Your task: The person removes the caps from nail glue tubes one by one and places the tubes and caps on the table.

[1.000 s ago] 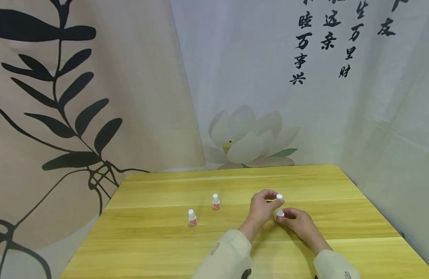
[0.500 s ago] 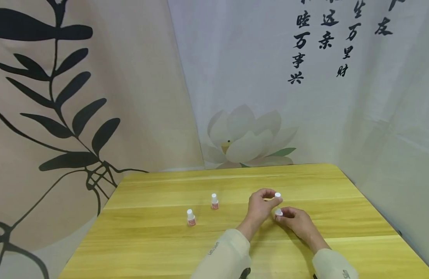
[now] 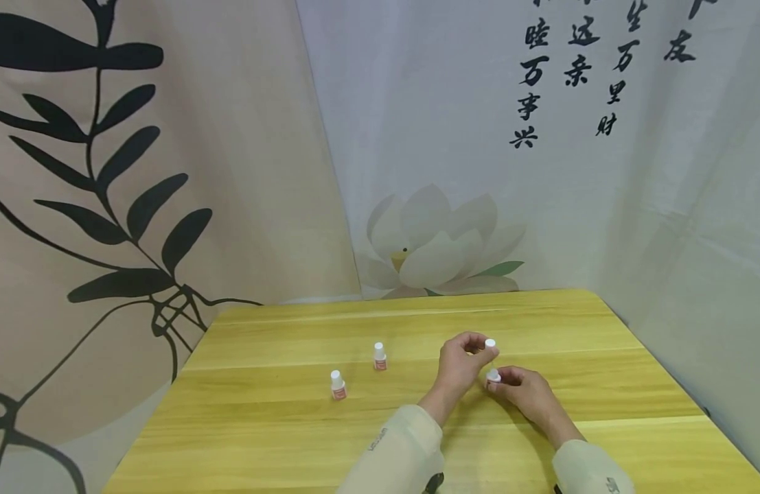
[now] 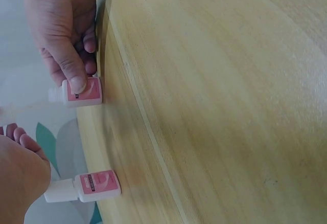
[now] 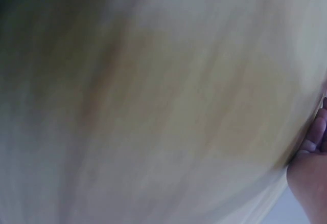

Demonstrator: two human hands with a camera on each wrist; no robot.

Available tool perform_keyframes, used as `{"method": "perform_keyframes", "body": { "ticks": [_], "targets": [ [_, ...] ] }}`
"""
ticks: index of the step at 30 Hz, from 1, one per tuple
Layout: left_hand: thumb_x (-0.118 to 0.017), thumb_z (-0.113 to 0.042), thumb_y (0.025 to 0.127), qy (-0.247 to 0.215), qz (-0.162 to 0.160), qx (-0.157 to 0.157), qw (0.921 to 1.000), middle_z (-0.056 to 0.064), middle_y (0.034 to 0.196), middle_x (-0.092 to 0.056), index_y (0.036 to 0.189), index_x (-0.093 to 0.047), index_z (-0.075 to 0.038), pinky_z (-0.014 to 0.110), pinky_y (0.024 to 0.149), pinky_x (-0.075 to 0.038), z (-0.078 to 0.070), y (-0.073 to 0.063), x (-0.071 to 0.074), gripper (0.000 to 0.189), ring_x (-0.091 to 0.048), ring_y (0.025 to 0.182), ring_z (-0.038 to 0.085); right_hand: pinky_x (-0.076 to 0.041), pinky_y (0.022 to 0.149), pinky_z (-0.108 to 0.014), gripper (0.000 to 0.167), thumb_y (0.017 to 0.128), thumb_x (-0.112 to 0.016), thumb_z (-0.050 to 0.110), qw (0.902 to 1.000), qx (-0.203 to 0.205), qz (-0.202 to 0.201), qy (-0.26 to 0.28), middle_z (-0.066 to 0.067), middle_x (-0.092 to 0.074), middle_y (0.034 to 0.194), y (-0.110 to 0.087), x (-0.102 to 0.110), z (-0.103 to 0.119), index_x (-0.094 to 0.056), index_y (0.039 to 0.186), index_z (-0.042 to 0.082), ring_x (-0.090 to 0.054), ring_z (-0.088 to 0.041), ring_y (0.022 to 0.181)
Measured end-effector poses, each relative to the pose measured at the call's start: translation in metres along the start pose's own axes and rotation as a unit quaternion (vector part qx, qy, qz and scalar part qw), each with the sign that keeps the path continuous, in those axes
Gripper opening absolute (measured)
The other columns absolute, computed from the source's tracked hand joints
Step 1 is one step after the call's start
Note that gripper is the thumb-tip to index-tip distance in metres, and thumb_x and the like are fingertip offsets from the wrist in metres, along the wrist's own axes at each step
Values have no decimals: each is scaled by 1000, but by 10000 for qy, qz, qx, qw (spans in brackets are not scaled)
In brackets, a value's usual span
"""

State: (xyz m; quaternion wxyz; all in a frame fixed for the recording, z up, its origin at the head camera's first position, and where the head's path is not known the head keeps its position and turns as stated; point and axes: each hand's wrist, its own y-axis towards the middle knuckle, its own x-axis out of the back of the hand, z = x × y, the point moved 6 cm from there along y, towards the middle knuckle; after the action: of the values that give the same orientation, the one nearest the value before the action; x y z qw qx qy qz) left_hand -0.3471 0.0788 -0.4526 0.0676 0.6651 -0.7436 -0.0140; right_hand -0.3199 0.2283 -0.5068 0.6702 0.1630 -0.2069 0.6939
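Note:
In the head view my left hand pinches a small white cap just above an uncapped bottle. A thin pale stem runs from the cap toward the bottle's neck in the left wrist view. My right hand grips that little white bottle by its pink label, thumb on the front, its base at the wooden tabletop. Two similar capped bottles stand upright to the left, one nearer and one farther back. The right wrist view catches only part of a hand, with the bottle hidden.
The wooden table reaches back to a fabric backdrop printed with dark leaves, a pale lotus and black characters. Another fabric panel runs along the table's right side.
My left hand has lifted the cap slightly higher over the bottle, and a bit of stem now shows between them. My right hand keeps the bottle in place; the head view has shifted slightly.

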Motion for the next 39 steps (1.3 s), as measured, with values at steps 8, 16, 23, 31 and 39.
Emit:
{"method": "perform_keyframes", "body": {
  "ticks": [8,16,23,31,39],
  "targets": [
    [-78,-15,86,-118,-30,-154,9998,-7,85,-64,94,-70,-12,24,72,-47,-2,2,2,12,-56,82,8,-46,93,-51,37,90,-75,32,10000,18,32,-29,-7,-70,111,0,1,1,-70,115,5,-62,-27,107],
    [-77,-15,86,-158,-136,-153,9997,-7,85,-64,95,-69,-12,24,72,-48,-2,2,4,12,-56,80,8,-46,92,-50,32,89,-75,31,9999,-90,65,-6,-4,-71,107,0,-1,-2,-71,111,7,-62,-24,104],
    [-77,-14,87,-184,-130,-191,9996,-6,86,-64,97,-70,-12,24,72,-49,-3,2,4,13,-57,80,8,-46,91,-50,33,89,-76,31,10000,-69,65,2,-4,-71,107,-1,-1,0,-70,111,7,-62,-23,103],
    [-76,-14,88,-126,-181,-170,9996,-7,85,-64,102,-73,-11,23,71,-49,-6,3,6,15,-57,80,7,-47,90,-49,31,89,-75,30,10000,-27,48,58,-3,-71,105,-1,-2,-1,-71,110,7,-62,-21,101],
    [-76,-13,88,-154,-223,-136,9995,-7,84,-64,100,-72,-13,23,71,-49,-6,4,6,13,-57,79,7,-46,92,-47,29,89,-76,26,9996,-38,54,262,-3,-71,105,-4,-2,2,-70,110,6,-62,-20,101]
  ]
}}
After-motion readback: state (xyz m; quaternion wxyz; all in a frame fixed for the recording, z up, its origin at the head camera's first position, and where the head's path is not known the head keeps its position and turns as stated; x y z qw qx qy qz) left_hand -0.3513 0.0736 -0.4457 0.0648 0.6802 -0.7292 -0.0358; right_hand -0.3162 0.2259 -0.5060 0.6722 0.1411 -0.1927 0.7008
